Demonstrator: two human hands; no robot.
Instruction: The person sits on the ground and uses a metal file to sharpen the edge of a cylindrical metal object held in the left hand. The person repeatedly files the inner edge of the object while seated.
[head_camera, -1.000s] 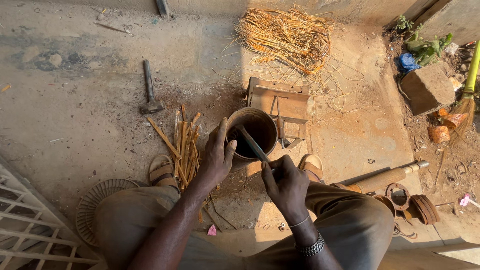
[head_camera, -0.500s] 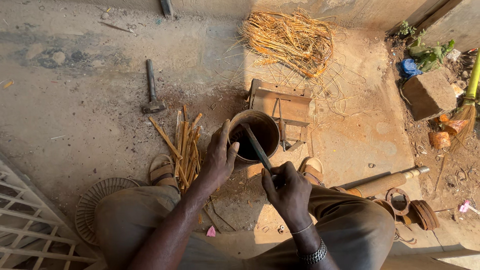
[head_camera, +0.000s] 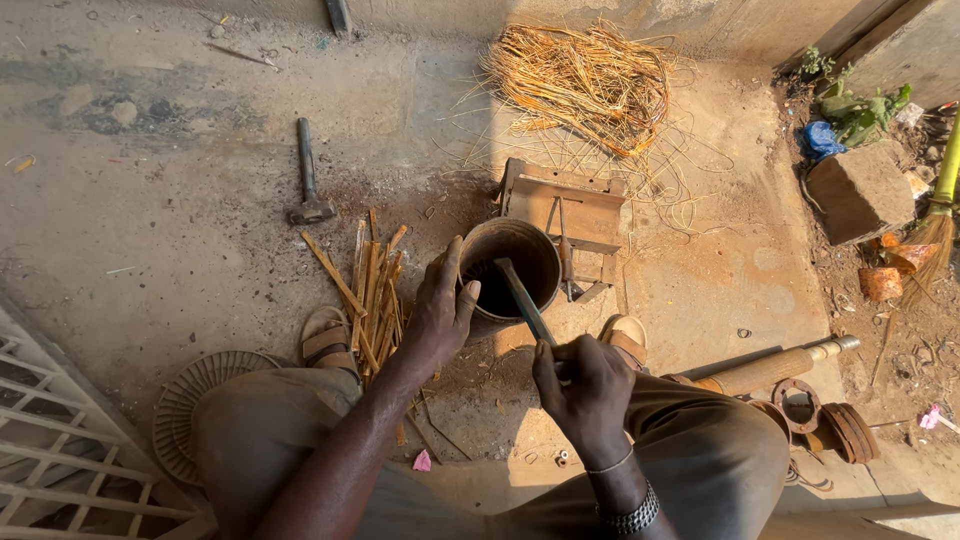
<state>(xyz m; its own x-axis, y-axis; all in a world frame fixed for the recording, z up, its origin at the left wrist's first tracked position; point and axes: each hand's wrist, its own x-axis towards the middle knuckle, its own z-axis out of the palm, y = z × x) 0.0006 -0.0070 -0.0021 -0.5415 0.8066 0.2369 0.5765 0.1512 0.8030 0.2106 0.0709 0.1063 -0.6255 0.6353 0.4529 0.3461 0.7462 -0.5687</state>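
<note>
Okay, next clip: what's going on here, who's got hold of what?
A person sits on the ground, looking down at their own hands. The left hand grips the rim of a dark round pot standing between their feet. The right hand holds a long stick whose far end dips into the pot. A bundle of thin wooden strips lies just left of the pot, a hammer farther out, and a heap of straw beyond a small wooden frame.
</note>
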